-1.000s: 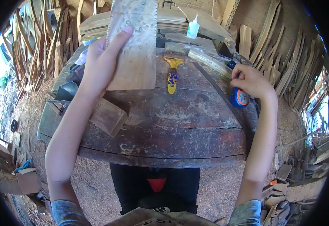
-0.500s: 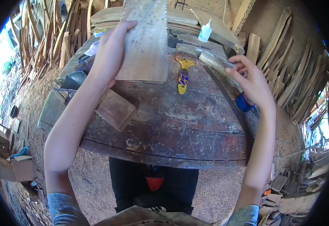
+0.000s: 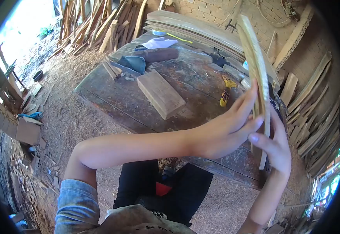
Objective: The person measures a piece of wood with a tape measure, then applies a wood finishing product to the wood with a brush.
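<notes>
A long wooden board stands on edge above the right side of the worktable, its face turned almost edge-on to me. My left hand holds the board from the left, with its fingers on the near face. On the board's right side, my right hand grips it, thumb across the near edge and fingers partly hidden behind. Just left of the board, a yellow and blue scraper lies on the table.
On the worktable lie a wooden block, a dark cylinder, a blue-grey curved piece and a white glove. Stacked planks line the back edge. Wood strips lean at the right.
The board has moved right and turned from face-on to edge-on. My left hand has swung across with it, and my right hand has taken hold of it. The view has shifted, showing more of the left side.
</notes>
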Demonstrator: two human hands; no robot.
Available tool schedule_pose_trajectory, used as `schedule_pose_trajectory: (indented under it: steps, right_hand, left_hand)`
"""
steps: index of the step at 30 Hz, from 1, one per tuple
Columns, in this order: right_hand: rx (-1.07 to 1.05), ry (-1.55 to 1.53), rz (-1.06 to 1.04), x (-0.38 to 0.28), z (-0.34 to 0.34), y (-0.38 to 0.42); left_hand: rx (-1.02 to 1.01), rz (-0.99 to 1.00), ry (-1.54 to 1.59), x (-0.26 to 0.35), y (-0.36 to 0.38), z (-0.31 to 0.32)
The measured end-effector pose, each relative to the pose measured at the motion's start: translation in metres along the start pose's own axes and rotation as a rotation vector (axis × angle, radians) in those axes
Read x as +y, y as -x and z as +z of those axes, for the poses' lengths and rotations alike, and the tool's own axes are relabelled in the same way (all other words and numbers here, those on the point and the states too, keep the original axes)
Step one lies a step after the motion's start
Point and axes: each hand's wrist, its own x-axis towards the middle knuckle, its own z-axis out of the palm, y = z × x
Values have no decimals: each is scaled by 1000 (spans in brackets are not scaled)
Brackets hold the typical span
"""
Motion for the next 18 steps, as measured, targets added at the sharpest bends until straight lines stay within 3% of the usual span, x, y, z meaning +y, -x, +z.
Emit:
schedule_pose_trajectory:
  steps: [4, 5, 7, 9, 12, 18]
  right_hand:
    - [82, 225, 8, 20, -23, 41]
    - [137, 444, -99, 26, -29, 48]
    - [33, 598, -69, 28, -44, 60]
    - [-62, 810, -4, 22, -48, 71]
    - [-138, 784, 40, 27, -36, 65]
    - [-200, 846, -51, 28, -15, 35]
  left_hand:
    - [-344, 25, -356, 52, 33, -28]
    - [-311, 286, -517, 63, 50, -34]
    - [-309, 553, -585, 88, 76, -33]
    - [-319, 600, -486, 110, 88, -19]
    - [-302, 717, -452, 118, 89, 7]
    - [-314, 760, -300, 113, 83, 45]
